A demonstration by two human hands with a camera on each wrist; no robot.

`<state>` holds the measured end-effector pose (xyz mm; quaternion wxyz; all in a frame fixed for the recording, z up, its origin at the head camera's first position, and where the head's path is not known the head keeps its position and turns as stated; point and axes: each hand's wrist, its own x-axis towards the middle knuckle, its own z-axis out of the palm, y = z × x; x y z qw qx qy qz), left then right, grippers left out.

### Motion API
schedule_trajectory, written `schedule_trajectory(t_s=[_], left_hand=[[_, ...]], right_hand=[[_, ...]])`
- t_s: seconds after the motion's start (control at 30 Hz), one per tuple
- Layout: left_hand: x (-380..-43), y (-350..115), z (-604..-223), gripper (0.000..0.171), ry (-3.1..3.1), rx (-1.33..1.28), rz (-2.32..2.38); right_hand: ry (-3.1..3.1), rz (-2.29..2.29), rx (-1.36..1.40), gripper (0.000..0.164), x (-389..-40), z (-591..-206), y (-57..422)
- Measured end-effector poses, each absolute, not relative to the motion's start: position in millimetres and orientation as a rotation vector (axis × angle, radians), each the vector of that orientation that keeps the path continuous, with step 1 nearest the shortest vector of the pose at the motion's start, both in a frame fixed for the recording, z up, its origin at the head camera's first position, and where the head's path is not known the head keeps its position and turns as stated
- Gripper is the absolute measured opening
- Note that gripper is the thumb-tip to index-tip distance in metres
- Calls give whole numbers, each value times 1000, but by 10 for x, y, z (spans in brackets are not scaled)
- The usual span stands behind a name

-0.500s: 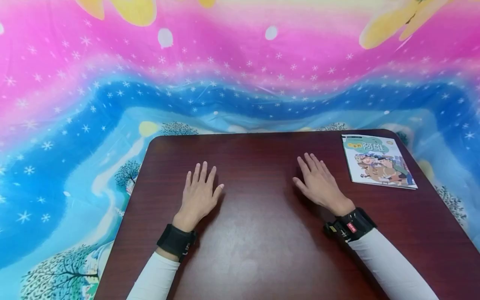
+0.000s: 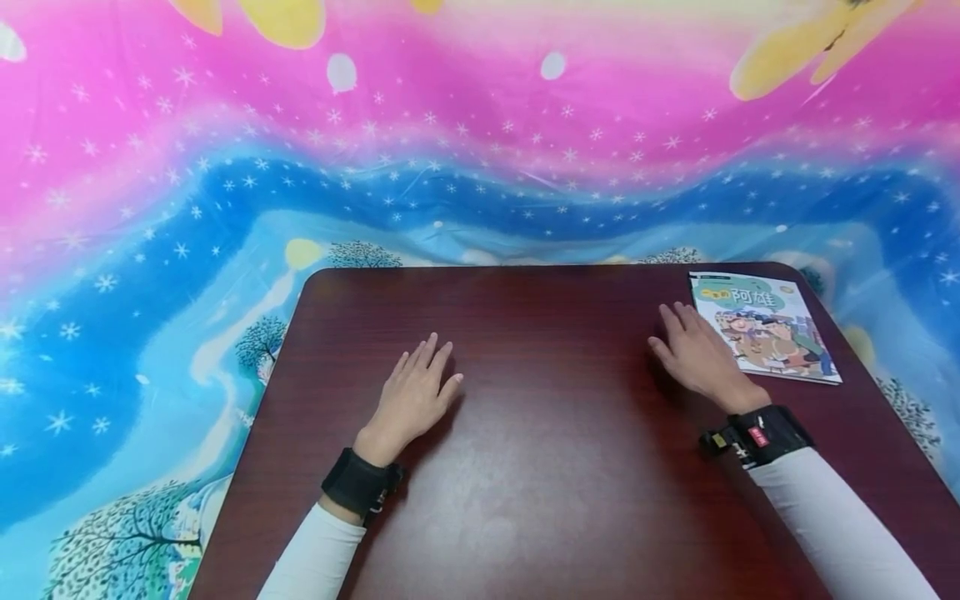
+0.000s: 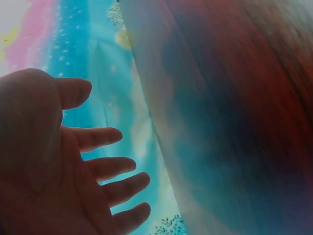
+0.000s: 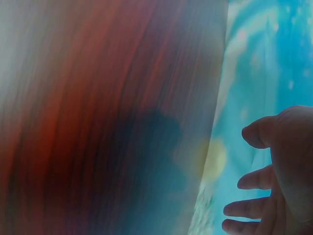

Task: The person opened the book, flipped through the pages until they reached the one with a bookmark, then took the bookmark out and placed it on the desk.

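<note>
A thin picture book (image 2: 787, 321) with a white and green illustrated cover lies flat at the back right of the dark wooden table (image 2: 510, 467). My right hand (image 2: 697, 358) hovers at its left side, overlapping the cover's lower left edge in the head view; its fingers are spread and grip nothing. In the right wrist view the same hand (image 4: 288, 176) shows relaxed fingers, with its shadow on the tabletop. My left hand (image 2: 412, 396) is over the table's left part, palm down. The left wrist view has that hand (image 3: 63, 161) with fingers apart and nothing in them.
Behind the table hangs a pink and blue cloth (image 2: 480, 142) printed with snowflakes and trees. The table's rounded back edge runs close to it. A black band (image 2: 360, 483) is strapped round the left wrist and another band (image 2: 772, 433) round the right.
My right hand has moved right, from beside the book to overlapping its left edge. The left hand has shifted slightly right with its fingers closer together. The head view has shifted a little.
</note>
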<state>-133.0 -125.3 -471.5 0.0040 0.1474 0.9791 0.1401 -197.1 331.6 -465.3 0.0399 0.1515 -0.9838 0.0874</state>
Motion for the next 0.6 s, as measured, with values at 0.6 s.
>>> schedule_trajectory(t_s=[0.6], left_hand=[[-1204,-1051,-4688,61,2976,537,478]], right_hand=[[-3215,294,171,80,-2055,-4838,4651]])
